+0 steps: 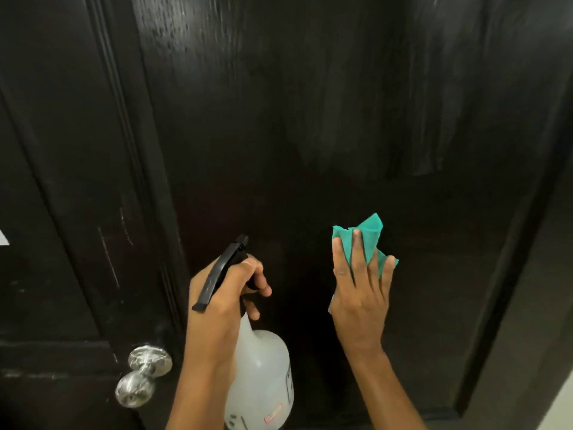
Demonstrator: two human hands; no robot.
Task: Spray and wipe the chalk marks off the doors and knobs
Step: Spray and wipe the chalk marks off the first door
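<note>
1 dark wet door, chalk-streaked frame

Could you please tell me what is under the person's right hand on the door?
A green cloth lies under the right hand, pressed flat against the dark door. Whatever marks the door bears beneath the cloth are covered.

Dark door (wet-streaked); teal cloth pressed flat; silver knob.

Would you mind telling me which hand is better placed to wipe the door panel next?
The right hand: it presses the green cloth flat against the dark door. The left hand grips the spray bottle by its trigger head.
</note>
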